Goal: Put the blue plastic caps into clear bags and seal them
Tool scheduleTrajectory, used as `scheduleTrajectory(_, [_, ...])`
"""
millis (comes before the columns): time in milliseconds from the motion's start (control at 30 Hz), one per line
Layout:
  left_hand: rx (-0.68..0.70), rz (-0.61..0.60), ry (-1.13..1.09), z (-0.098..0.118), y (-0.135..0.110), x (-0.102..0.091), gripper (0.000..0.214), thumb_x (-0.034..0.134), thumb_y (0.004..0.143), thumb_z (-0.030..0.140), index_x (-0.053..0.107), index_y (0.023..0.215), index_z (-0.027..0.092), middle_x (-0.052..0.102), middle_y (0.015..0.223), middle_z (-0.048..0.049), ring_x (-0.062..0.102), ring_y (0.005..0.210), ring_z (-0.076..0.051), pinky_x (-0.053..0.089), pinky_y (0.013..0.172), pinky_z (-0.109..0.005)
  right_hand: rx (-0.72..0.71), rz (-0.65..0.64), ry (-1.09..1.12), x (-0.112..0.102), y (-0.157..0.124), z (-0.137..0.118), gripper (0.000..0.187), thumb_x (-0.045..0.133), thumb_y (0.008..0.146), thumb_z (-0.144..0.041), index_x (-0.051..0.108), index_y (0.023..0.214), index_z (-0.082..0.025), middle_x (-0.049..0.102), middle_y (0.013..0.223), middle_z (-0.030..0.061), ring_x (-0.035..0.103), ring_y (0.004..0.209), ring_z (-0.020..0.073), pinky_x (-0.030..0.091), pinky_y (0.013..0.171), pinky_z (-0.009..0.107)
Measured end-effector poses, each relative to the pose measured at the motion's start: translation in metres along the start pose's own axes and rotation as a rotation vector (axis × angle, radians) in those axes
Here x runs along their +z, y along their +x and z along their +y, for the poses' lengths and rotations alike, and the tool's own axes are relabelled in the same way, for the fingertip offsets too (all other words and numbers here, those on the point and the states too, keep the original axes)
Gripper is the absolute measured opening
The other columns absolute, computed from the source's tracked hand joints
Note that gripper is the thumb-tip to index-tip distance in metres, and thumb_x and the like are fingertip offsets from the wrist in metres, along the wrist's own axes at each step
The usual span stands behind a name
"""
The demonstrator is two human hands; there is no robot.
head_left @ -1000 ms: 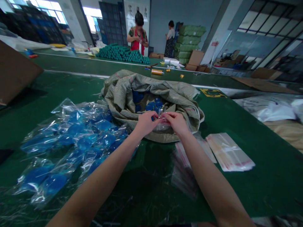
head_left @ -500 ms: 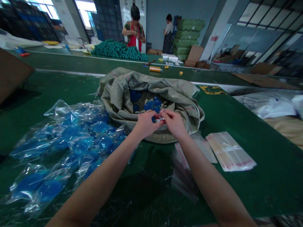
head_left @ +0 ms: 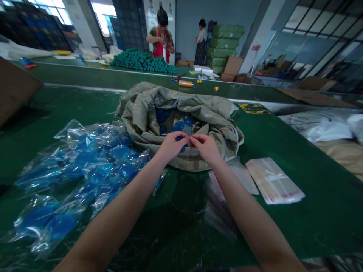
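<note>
My left hand (head_left: 173, 144) and my right hand (head_left: 206, 148) meet over the front rim of a woven sack (head_left: 141, 117). Both pinch a small clear plastic bag (head_left: 187, 130), fingertips almost touching. A blue piece (head_left: 182, 149) shows just under my left fingers; whether it is inside the bag I cannot tell. Deeper in the sack lie several blue pieces (head_left: 178, 125). To the left of my forearms, a heap of blue pieces in clear bags (head_left: 93, 162) covers the table. A stack of flat clear bags (head_left: 275, 181) rests right of my right forearm, with looser bags (head_left: 219, 207) partly under it.
The green table (head_left: 320, 219) carries a cardboard piece (head_left: 17, 88) at the left edge. Beyond it are an orange cylinder (head_left: 185, 84), a pile of green rods (head_left: 141, 60) and a co-worker (head_left: 162, 41). White sacks (head_left: 320, 122) lie along the right side.
My fingers have closed in toward each other on the bag, which has shifted slightly left. The rest stays put apart from a slight shift of view.
</note>
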State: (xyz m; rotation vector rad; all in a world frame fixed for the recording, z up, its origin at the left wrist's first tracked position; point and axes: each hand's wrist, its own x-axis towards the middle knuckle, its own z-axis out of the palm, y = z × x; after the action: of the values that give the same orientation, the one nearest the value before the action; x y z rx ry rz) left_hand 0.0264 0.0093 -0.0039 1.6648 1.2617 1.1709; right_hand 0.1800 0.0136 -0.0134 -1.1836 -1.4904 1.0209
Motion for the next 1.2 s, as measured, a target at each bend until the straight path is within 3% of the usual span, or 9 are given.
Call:
scheduleTrajectory(200, [-0.043,-0.106,0.232,0.004,-0.004,-0.004,0.016,0.054,0.078,0.024,0.066,0.084,0.017,0.070,0.085,-0.0044,0.063,0.080,-0.019,0.049,0.077,-0.030,-0.120,0.037,-0.342,-0.005,0.000,-0.002,0.020,0.054,0.084,-0.030,0.068,0.077,-0.017,0.070,0.075,0.0048,0.063,0.071,0.0176,0.049,0.072,0.030])
scheduleTrajectory(300, [-0.021,-0.323,0.525,0.001,-0.011,-0.003,0.027,0.058,0.066,0.012,0.068,0.090,0.017,0.071,0.092,-0.0079,0.065,0.081,-0.022,0.049,0.072,-0.029,-0.278,0.171,-0.712,-0.012,0.000,-0.003,0.015,0.053,0.084,-0.021,0.066,0.078,-0.015,0.068,0.080,0.0081,0.061,0.076,0.0196,0.045,0.075,0.031])
scheduleTrajectory(467, [0.081,-0.615,0.815,-0.007,-0.020,0.004,0.020,0.067,0.061,0.012,0.070,0.080,0.020,0.071,0.084,-0.0088,0.067,0.080,-0.026,0.049,0.072,-0.031,-0.399,0.137,-0.993,-0.019,0.000,-0.004,0.013,0.053,0.083,-0.015,0.064,0.076,-0.015,0.066,0.079,0.0091,0.060,0.078,0.0208,0.043,0.073,0.030])
scheduleTrajectory(600, [0.047,-0.388,0.907,0.007,-0.022,0.000,0.025,0.069,0.073,0.039,0.067,0.086,0.018,0.069,0.085,-0.0124,0.066,0.081,-0.029,0.049,0.071,-0.035,-0.435,0.072,-1.147,-0.019,-0.003,-0.008,0.015,0.052,0.085,-0.013,0.065,0.079,-0.014,0.066,0.084,0.0114,0.060,0.081,0.0221,0.043,0.074,0.031])
scheduleTrajectory(733, [0.249,-0.006,0.947,0.029,-0.025,-0.006,0.030,0.060,0.082,0.032,0.064,0.107,0.015,0.065,0.107,-0.0152,0.059,0.104,-0.030,0.046,0.085,-0.040,-0.514,-0.076,-1.249,-0.015,-0.006,-0.015,0.016,0.051,0.086,-0.011,0.067,0.086,-0.012,0.066,0.090,0.0136,0.059,0.087,0.0235,0.043,0.078,0.032])
scheduleTrajectory(833, [0.409,0.001,0.936,0.031,-0.025,-0.005,0.030,0.059,0.083,0.024,0.064,0.113,0.021,0.062,0.117,-0.0110,0.052,0.113,-0.029,0.040,0.093,-0.042,-0.603,-0.191,-1.272,-0.013,-0.008,-0.019,0.016,0.051,0.088,-0.011,0.066,0.089,-0.011,0.066,0.092,0.0134,0.057,0.088,0.0236,0.042,0.079,0.034])
scheduleTrajectory(933, [0.400,-0.047,0.952,0.025,-0.022,-0.004,0.018,0.054,0.086,0.023,0.070,0.095,0.021,0.067,0.103,-0.0101,0.054,0.105,-0.028,0.039,0.091,-0.044,-0.661,-0.215,-1.252,-0.013,-0.011,-0.023,0.018,0.048,0.091,-0.014,0.066,0.086,-0.012,0.065,0.091,0.0122,0.056,0.088,0.0233,0.041,0.080,0.035])
scheduleTrajectory(1067, [0.332,-0.005,0.905,0.018,-0.018,-0.005,0.025,0.046,0.091,0.023,0.071,0.086,0.018,0.067,0.091,-0.0103,0.059,0.090,-0.024,0.042,0.082,-0.038,-0.658,-0.031,-1.124,-0.007,-0.016,-0.024,0.019,0.047,0.093,-0.023,0.064,0.092,-0.014,0.065,0.100,0.0142,0.056,0.100,0.0262,0.041,0.087,0.038])
scheduleTrajectory(1200, [0.262,0.139,0.758,0.017,-0.016,-0.004,0.020,0.047,0.089,0.020,0.067,0.086,0.017,0.067,0.088,-0.0086,0.062,0.083,-0.020,0.045,0.077,-0.030,-0.331,0.356,-0.852,0.005,-0.017,-0.014,0.052,0.068,0.079,-0.043,0.055,0.115,-0.007,0.058,0.119,0.0232,0.056,0.108,0.0320,0.045,0.090,0.042])
